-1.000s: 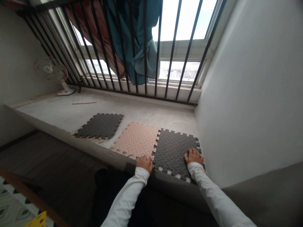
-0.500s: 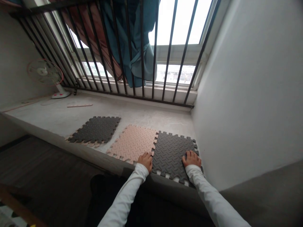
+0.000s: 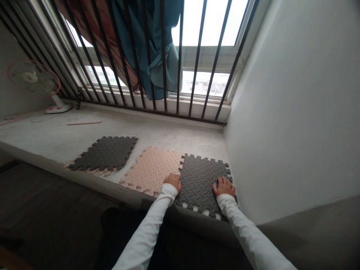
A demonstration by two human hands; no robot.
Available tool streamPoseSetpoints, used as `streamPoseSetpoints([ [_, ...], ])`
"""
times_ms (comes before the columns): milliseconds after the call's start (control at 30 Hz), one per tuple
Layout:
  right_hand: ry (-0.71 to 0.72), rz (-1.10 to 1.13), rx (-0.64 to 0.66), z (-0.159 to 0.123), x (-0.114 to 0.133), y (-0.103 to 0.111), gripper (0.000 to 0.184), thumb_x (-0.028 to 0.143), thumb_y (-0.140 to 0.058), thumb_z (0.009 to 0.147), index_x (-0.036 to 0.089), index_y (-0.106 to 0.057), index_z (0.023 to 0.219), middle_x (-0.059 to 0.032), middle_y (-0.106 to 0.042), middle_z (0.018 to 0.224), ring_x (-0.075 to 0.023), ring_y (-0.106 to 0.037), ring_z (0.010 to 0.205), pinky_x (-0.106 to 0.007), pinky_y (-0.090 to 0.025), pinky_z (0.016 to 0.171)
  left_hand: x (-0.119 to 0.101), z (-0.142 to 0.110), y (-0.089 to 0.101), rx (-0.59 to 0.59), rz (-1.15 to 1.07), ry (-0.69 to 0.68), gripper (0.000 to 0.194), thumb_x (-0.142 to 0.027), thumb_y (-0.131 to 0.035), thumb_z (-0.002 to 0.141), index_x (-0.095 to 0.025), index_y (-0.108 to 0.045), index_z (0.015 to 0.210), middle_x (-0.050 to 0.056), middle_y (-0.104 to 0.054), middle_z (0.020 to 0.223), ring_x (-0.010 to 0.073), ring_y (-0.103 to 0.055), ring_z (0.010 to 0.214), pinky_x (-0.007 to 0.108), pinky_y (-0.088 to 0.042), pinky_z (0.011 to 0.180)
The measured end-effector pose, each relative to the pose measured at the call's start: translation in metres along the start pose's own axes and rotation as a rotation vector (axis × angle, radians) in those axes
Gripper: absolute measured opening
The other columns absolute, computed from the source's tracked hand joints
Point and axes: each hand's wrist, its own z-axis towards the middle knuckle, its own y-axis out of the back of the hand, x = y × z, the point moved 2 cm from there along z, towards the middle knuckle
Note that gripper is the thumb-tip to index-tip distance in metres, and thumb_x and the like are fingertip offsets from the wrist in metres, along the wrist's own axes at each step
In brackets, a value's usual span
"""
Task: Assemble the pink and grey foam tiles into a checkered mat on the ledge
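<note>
A pink foam puzzle mat tile (image 3: 154, 167) and a dark grey foam puzzle mat tile (image 3: 198, 180) lie side by side on the ledge, their toothed edges meeting. Whether every tooth is locked, I cannot tell. My left hand (image 3: 172, 182) rests on the pink tile's near right corner, beside the seam, fingers bent slightly over it. On the right part of the grey tile lies my right hand (image 3: 224, 186), its fingers apart and pressing down. Further left is another dark grey tile (image 3: 108, 152), with pink teeth showing from under its near edge.
The pale ledge (image 3: 84, 137) drops off at its near side. A white wall (image 3: 287, 123) bounds it on the right. Dark railing bars (image 3: 163, 75) stand along the back before a window and curtains (image 3: 146, 48). A fan (image 3: 57, 105) and a thin strip (image 3: 84, 123) are at far left.
The view has shifted a little, so the scene sits further left and slightly higher. Both hands stay on the tiles in nearly the same places.
</note>
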Motion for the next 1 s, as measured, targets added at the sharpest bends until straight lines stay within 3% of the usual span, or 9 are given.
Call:
streamPoseSetpoints([
  [233,0.013,-0.011,-0.003,0.000,-0.002,-0.004,0.031,0.032,-0.042,0.072,0.020,-0.054,0.099,-0.0074,-0.051,0.112,-0.0214,-0.039,0.103,-0.034,-0.027,0.080,-0.004,0.023,-0.005,0.034,0.047,0.004,0.028,-0.023,-0.037,0.072,-0.017,-0.060,0.088,0.008,-0.051,0.109,0.0212,-0.043,0.101,0.034,-0.041,0.074],
  [400,0.011,-0.014,-0.013,0.000,-0.002,-0.005,0.031,0.031,-0.041,0.072,0.020,-0.054,0.098,-0.0079,-0.051,0.111,-0.0220,-0.039,0.103,-0.034,-0.027,0.080,-0.002,0.039,-0.002,0.048,0.029,-0.066,0.030,-0.022,-0.041,0.069,-0.023,-0.057,0.094,-0.002,-0.035,0.131,0.0229,-0.034,0.110,0.039,-0.040,0.078],
  [600,-0.011,-0.025,0.005,0.002,0.000,-0.002,0.031,0.031,-0.043,0.071,0.020,-0.054,0.098,-0.0072,-0.052,0.110,-0.0212,-0.040,0.102,-0.034,-0.027,0.079,-0.002,0.060,0.003,0.103,0.037,-0.092,0.038,-0.020,-0.044,0.066,-0.020,-0.051,0.103,0.005,-0.053,0.112,0.0223,-0.037,0.108,0.040,-0.036,0.083],
  [800,-0.022,-0.032,-0.006,0.004,0.000,-0.006,0.031,0.030,-0.043,0.071,0.020,-0.054,0.098,-0.0079,-0.052,0.111,-0.0214,-0.040,0.102,-0.035,-0.026,0.079,-0.007,0.089,0.002,0.113,0.062,-0.015,0.050,-0.023,-0.043,0.068,-0.021,-0.038,0.118,0.008,-0.051,0.114,0.0223,-0.038,0.108,0.038,-0.037,0.082],
  [1000,-0.020,-0.035,-0.039,0.005,0.000,-0.010,0.029,0.029,-0.041,0.071,0.021,-0.054,0.095,-0.0071,-0.053,0.108,-0.0214,-0.040,0.101,-0.036,-0.025,0.080,-0.006,0.107,-0.005,0.072,0.083,0.024,0.036,-0.018,-0.039,0.070,-0.021,-0.052,0.103,0.007,-0.043,0.121,0.0234,-0.036,0.108,0.038,-0.039,0.079],
])
